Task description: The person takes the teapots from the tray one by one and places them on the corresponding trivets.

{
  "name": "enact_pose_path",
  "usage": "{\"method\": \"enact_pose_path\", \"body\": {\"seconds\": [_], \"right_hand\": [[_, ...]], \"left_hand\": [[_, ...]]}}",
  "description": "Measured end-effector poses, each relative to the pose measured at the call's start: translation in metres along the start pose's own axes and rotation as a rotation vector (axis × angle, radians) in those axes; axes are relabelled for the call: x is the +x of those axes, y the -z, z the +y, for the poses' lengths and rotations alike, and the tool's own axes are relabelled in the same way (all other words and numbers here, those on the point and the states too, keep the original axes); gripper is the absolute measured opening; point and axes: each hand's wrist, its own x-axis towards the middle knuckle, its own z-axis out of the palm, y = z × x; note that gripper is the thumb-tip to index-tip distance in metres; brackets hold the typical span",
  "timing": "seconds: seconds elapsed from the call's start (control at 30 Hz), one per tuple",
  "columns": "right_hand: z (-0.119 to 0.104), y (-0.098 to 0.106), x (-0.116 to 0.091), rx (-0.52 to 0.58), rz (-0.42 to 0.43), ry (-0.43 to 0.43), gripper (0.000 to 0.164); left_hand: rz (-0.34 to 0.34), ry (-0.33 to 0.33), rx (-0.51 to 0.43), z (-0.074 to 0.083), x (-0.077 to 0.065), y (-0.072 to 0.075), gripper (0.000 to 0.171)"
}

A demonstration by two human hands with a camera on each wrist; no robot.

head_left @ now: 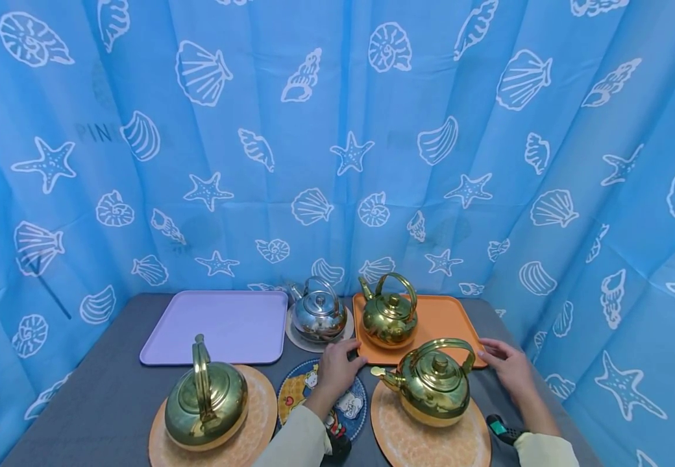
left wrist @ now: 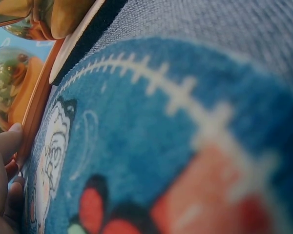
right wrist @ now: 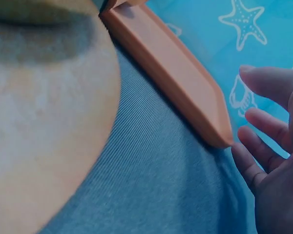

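Observation:
An orange tray (head_left: 442, 318) lies at the back right with a gold kettle (head_left: 390, 318) on its left part. At its front left corner is my left hand (head_left: 337, 370), the thumb touching the rim in the left wrist view and the other fingers partly hidden. My right hand (head_left: 509, 366) is by the front right corner. In the right wrist view its fingers (right wrist: 268, 124) are spread and loosely bent, the lowest fingertip close to the corner; contact is unclear. Another gold kettle (head_left: 435, 383) stands on a round marbled mat (head_left: 396, 431) between my forearms.
A silver kettle (head_left: 319, 314) stands on a pale round mat (head_left: 299, 337) left of the orange tray. A lilac tray (head_left: 215, 324) lies further left. Nearer, a gold kettle (head_left: 209, 405) sits on a marbled mat (head_left: 264, 395). Beneath my left forearm is a blue cartoon-printed mat (head_left: 352, 405).

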Motion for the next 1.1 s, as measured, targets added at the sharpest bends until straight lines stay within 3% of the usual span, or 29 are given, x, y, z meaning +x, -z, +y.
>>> {"method": "enact_pose_path", "body": {"seconds": [0.3, 0.63, 0.97, 1.1], "right_hand": [[0.013, -0.004, -0.001, -0.026, -0.024, -0.047, 0.051], [0.019, -0.007, -0.001, -0.034, -0.045, -0.049, 0.047], [0.023, -0.004, -0.001, -0.043, -0.037, -0.073, 0.048], [0.024, -0.004, 0.000, -0.037, -0.050, -0.075, 0.050]], "left_hand": [[0.003, 0.007, 0.003, -0.002, -0.002, 0.000, 0.038], [0.003, -0.009, -0.050, -0.004, -0.004, 0.005, 0.037], [-0.152, 0.060, -0.327, -0.001, -0.003, 0.022, 0.041], [-0.172, 0.046, -0.422, 0.000, -0.003, 0.027, 0.036]]}}
